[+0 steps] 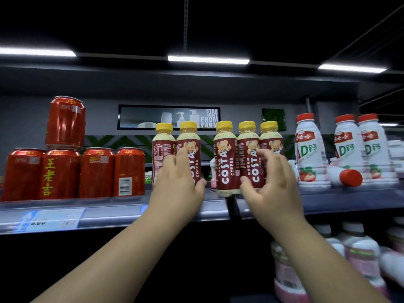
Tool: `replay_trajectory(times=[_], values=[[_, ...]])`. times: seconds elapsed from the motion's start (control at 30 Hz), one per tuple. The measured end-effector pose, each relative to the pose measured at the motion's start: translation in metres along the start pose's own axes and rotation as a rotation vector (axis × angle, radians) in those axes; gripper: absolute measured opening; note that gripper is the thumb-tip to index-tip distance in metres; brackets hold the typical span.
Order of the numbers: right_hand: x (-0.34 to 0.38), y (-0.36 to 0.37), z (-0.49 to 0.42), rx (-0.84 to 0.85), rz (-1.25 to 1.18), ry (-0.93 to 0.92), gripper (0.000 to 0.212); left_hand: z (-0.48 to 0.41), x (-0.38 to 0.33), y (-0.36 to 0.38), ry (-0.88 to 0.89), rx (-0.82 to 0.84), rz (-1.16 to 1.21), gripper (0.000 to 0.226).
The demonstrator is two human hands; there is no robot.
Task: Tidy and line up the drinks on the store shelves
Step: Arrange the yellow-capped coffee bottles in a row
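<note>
Left grip clasps second Costa bottle; right grip clasps fourth bottle; gap between.

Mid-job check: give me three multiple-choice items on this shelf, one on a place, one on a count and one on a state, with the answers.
1. Where does the fifth red can stand?
A. On top of the can row
B. On the floor
C. On the lower shelf

2. How many yellow-capped Costa bottles are in view?
A. Three
B. Five
C. Seven

3. What state is the front white bottle in?
A. Upside down
B. Uncapped
C. Lying on its side

Answers:
1 A: it sits above the four cans, towards their left end.
2 B: five yellow caps show in a line.
3 C: it lies flat, with its red cap towards the camera.
</note>
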State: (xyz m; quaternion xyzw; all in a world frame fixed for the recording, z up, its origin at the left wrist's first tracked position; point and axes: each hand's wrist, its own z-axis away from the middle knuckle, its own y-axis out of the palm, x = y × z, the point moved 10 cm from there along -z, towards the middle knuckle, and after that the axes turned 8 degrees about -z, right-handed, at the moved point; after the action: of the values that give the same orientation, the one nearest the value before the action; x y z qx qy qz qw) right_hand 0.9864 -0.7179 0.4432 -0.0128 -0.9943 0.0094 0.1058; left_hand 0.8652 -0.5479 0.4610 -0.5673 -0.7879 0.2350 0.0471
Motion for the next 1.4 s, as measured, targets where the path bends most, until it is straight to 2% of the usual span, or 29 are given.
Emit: replay_trajectory(times=[0.13, 0.37, 0.5, 0.63, 0.73, 1.2, 1.23, 1.3, 1.4], values=[[-0.046, -0.021, -0.017, 0.042, 0.047, 0.095, 0.063, 0.001, -0.010, 0.004, -0.036, 0.006, 0.064, 0.078], [-0.088, -0.007, -0.023, 0.219, 0.032, 0.218, 0.076, -0.003, -0.006, 0.025, -0.134, 0.089, -0.084, 0.083], [-0.091, -0.005, -0.022, 0.244, 0.019, 0.209, 0.076, -0.004, -0.004, 0.024, -0.164, 0.048, -0.123, 0.083], [-0.091, -0.003, -0.022, 0.262, 0.031, 0.184, 0.077, -0.005, -0.002, 0.031, -0.220, 0.073, -0.161, 0.086], [-0.090, -0.003, -0.021, 0.279, 0.044, 0.171, 0.077, -0.004, 0.001, 0.032, -0.248, 0.061, -0.098, 0.083], [-0.092, -0.005, -0.020, 0.272, 0.062, 0.223, 0.078, -0.001, -0.005, 0.036, -0.134, 0.123, 0.014, 0.069], [-0.091, -0.008, -0.020, 0.254, 0.089, 0.222, 0.079, 0.000, -0.004, 0.032, -0.129, 0.108, 0.036, 0.066], [-0.079, -0.014, -0.018, 0.186, 0.125, 0.179, 0.079, 0.002, 0.000, 0.013, -0.103, -0.023, 0.024, 0.059], [-0.034, -0.009, -0.003, 0.111, -0.018, 0.036, 0.068, 0.006, 0.012, -0.020, -0.064, -0.248, -0.121, 0.056]])
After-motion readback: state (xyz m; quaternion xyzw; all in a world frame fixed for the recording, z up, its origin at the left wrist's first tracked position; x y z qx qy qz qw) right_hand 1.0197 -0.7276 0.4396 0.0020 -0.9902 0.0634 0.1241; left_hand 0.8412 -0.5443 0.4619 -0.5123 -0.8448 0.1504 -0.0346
